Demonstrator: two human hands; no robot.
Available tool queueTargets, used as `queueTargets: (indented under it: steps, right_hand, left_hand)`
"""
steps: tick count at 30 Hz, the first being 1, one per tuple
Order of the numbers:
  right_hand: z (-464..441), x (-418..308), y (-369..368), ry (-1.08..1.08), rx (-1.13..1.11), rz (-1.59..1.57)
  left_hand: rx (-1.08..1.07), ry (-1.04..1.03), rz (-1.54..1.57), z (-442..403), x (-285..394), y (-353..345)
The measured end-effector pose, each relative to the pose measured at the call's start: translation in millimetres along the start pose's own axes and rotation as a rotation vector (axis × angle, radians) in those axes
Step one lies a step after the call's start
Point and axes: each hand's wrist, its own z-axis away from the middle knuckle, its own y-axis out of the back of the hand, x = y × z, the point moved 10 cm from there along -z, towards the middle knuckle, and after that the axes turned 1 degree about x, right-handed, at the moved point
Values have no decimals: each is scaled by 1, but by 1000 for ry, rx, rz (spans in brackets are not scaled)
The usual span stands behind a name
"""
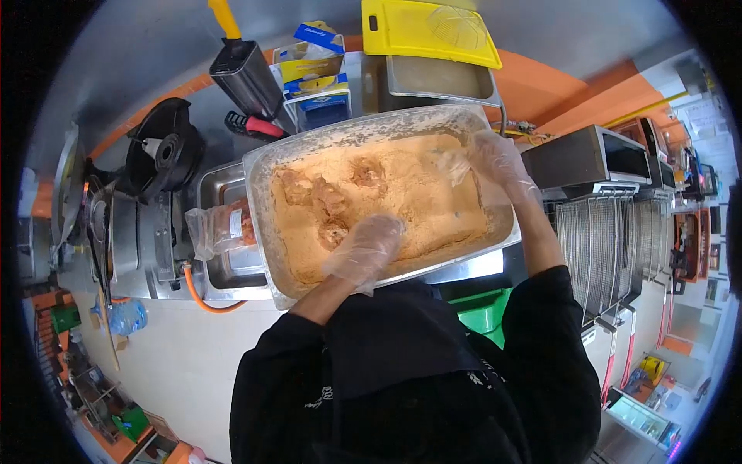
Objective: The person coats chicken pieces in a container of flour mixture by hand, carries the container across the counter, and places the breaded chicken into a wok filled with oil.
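Observation:
A deep metal pan [267, 236] holds orange-tinted breading flour [421, 209]. Several coated pieces of meat, apparently chicken [331, 197], lie in its left half, partly sunk in the flour. My left hand [369, 246], in a clear plastic glove, presses down into the flour beside the nearest piece; its fingertips are hidden. Over the pan's right end is my right hand [495, 161], also gloved, with its fingers reaching left onto the flour. Motion blur and flour obscure those fingers, and I cannot make out anything held.
Left of the pan, a bag of reddish meat [230, 230] lies in a steel tray [224, 274]. Behind are blue-and-yellow boxes [317, 89], a knife holder [247, 77] and a yellow lid [429, 31] over another pan [440, 81]. Fryer baskets [591, 251] stand to the right.

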Motion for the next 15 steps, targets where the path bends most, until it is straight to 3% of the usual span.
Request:
queueTargets:
  steps: [1, 3, 7, 9, 12, 15]
  right_hand:
    - [-6, 10, -15, 32, 2, 176]
    - [-1, -5, 6, 100, -10, 66]
    - [-1, 7, 20, 158, 179, 55]
    - [-4, 11, 27, 63, 94, 112]
    - [-8, 25, 34, 32, 88, 24]
    - [-15, 21, 66, 51, 178, -60]
  left_hand:
    - [88, 29, 71, -1, -2, 13]
    - [266, 96, 210, 2, -7, 40]
    - [177, 92, 307, -5, -24, 32]
    - [225, 106, 459, 2, -23, 47]
    - [127, 365, 512, 10, -39, 23]
    - [-6, 135, 235, 14, -28, -11]
